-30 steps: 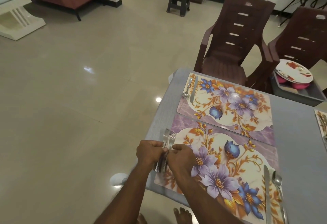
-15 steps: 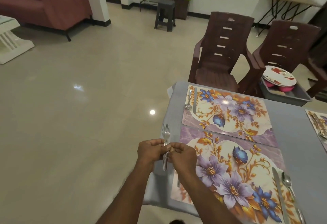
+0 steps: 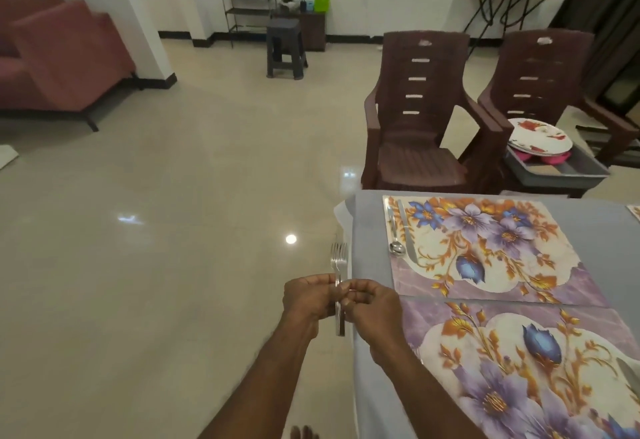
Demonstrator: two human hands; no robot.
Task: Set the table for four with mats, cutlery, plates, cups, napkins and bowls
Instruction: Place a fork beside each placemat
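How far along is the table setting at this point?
Early on. Done: floral mats are down, and the far one has a spoon and knife. In hand: the left hand and right hand hold forks beside the table edge. Left: the plates sit unplaced in a tray; no napkins are laid.

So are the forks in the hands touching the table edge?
Apart. The head view shows the forks held by both hands, floor visible between them and the table.
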